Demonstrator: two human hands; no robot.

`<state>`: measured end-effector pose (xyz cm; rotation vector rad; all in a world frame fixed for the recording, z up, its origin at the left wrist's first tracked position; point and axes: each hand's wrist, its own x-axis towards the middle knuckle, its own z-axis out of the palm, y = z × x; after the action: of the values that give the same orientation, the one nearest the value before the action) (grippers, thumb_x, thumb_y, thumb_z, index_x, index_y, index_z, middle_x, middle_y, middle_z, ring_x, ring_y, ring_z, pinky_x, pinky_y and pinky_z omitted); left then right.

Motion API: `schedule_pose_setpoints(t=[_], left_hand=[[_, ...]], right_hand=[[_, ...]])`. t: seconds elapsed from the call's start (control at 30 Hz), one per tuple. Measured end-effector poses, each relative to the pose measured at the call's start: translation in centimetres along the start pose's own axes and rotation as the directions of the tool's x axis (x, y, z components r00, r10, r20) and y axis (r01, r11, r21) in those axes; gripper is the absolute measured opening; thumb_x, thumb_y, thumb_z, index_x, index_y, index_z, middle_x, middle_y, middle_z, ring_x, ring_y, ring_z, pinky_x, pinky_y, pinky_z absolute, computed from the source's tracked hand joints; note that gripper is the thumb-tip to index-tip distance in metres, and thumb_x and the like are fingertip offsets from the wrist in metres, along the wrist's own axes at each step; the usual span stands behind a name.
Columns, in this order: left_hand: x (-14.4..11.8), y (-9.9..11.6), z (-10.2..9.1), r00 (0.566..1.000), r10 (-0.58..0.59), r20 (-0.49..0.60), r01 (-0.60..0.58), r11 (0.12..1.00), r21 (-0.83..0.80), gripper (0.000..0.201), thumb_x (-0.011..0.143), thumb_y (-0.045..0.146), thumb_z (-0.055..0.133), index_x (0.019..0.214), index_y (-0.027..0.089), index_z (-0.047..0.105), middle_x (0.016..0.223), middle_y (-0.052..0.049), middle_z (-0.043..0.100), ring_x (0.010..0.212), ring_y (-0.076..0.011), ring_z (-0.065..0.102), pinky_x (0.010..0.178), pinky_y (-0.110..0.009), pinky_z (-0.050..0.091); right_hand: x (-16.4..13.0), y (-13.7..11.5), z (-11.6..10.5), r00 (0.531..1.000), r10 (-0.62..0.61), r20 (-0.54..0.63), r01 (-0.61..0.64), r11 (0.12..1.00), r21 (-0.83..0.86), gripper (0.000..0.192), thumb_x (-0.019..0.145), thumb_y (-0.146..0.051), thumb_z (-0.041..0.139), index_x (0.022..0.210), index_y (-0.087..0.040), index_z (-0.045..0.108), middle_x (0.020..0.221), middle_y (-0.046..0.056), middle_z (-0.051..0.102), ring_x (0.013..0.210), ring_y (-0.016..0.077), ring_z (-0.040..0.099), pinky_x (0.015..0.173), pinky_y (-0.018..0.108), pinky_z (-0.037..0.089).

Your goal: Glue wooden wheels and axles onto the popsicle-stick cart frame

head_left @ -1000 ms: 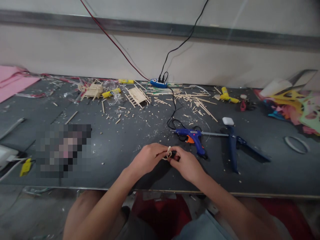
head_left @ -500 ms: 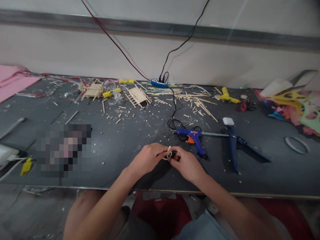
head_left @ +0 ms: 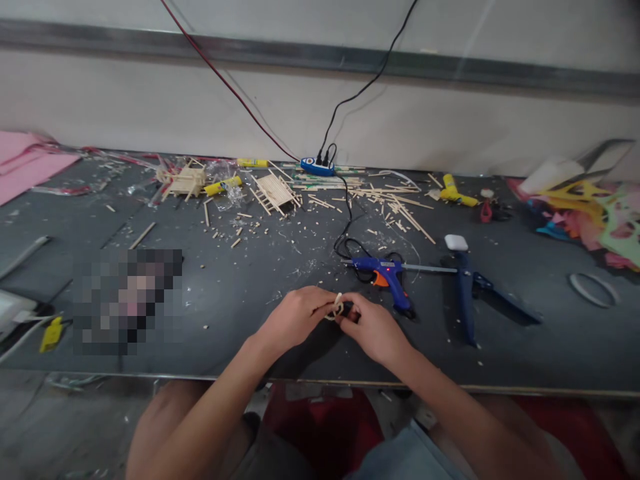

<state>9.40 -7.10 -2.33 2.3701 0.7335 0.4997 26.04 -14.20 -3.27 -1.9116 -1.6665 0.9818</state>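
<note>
My left hand [head_left: 305, 310] and my right hand [head_left: 370, 320] meet above the front part of the dark table. Between their fingertips they pinch a small pale wooden stick piece [head_left: 339, 308], which looks like several short sticks joined together. Fingers cover most of it, so its full shape is hidden. Just beyond my right hand lies a blue hot glue gun [head_left: 385, 270] on its side, with an orange trigger, a small red light and a glue stick out of its back.
Behind are a stick-built model [head_left: 275, 191], another stick model [head_left: 184, 180], loose sticks [head_left: 400, 203] and a blue power strip [head_left: 317, 166]. Dark blue cutters [head_left: 466, 293], a white case [head_left: 456, 243] and a grey ring [head_left: 594, 291] lie right. A blurred-out object [head_left: 127, 300] lies left.
</note>
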Motion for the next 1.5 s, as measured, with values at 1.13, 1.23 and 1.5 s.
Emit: schedule_pose_setpoints(t=[1.13, 1.23, 1.5], left_hand=[[-0.2, 0.2, -1.0, 0.997, -0.065, -0.029, 0.063, 0.995, -0.081, 0.023, 0.085, 0.018, 0.045, 0.103, 0.021, 0.059, 0.103, -0.004, 0.063, 0.096, -0.0152, 0.058, 0.084, -0.029, 0.045], [-0.1, 0.4, -0.9, 0.999, -0.044, -0.008, 0.043, 0.995, -0.091, 0.021, 0.087, 0.021, 0.045, 0.101, 0.020, 0.060, 0.101, -0.004, 0.063, 0.094, -0.0154, 0.057, 0.083, -0.030, 0.045], [0.2, 0.3, 0.0, 1.000, -0.015, 0.018, 0.016, 0.998, -0.064, 0.017, 0.087, 0.021, 0.046, 0.088, 0.018, 0.063, 0.091, -0.004, 0.063, 0.089, -0.0151, 0.056, 0.079, -0.029, 0.045]], right_hand=[[0.1, 0.1, 0.0, 1.000, 0.001, -0.008, -0.001, 1.000, 0.020, 0.030, 0.076, -0.032, 0.055, 0.105, -0.025, 0.058, 0.067, -0.002, 0.062, 0.060, 0.0134, 0.056, 0.054, 0.022, 0.034], [0.1, 0.0, 0.0, 1.000, 0.000, -0.006, 0.000, 1.000, 0.022, 0.030, 0.077, -0.033, 0.055, 0.105, -0.025, 0.058, 0.067, -0.002, 0.062, 0.059, 0.0133, 0.056, 0.053, 0.022, 0.034], [0.1, 0.0, -0.1, 1.000, -0.001, 0.002, 0.001, 1.000, 0.022, 0.032, 0.077, -0.032, 0.054, 0.108, -0.024, 0.057, 0.067, -0.002, 0.062, 0.060, 0.0139, 0.056, 0.052, 0.022, 0.033]])
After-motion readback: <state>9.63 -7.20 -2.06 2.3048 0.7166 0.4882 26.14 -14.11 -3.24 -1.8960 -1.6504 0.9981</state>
